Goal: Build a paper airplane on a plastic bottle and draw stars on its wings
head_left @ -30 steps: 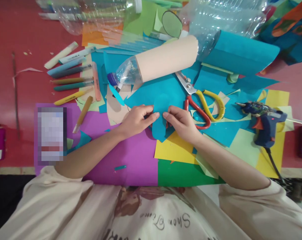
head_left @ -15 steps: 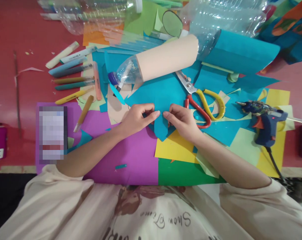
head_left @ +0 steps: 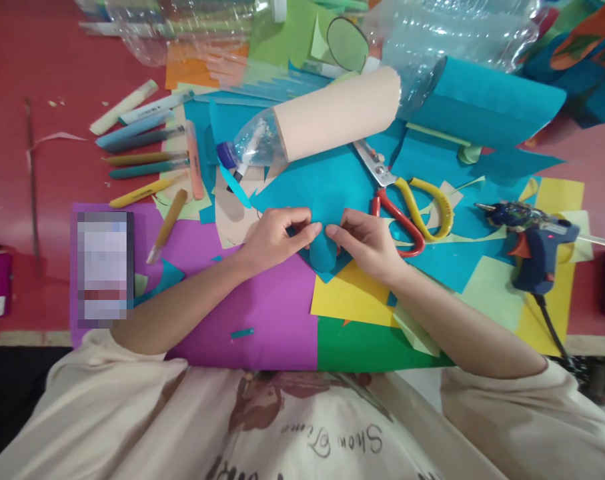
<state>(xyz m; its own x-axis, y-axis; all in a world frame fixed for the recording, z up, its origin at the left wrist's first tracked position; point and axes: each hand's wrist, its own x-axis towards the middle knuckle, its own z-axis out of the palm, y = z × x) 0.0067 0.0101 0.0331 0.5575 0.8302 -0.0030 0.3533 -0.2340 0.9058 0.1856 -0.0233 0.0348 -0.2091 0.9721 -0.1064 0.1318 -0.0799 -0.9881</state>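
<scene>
Purple paper [head_left: 262, 300] and green paper [head_left: 372, 343] lie nearest on the red table [head_left: 47, 173], with a yellow sheet [head_left: 352, 293] just beyond the green. Farther in, the blue piece [head_left: 323, 253] is held between the hands: the left hand [head_left: 282, 233] pinches its left edge, thumb uppermost, and the right hand [head_left: 367, 240] pinches its right edge likewise, each grip closed on it. Scissors [head_left: 381, 173] lie just beyond the right hand, blades pointing away; a glue gun [head_left: 537, 253] sits well to the right. Markers [head_left: 147, 158] lie off to the left. Behind, a bottle [head_left: 337, 113] wrapped in pale paper lies aslant, near a blue roll [head_left: 497, 103]. Clear bottles [head_left: 457, 30] are farthest.
</scene>
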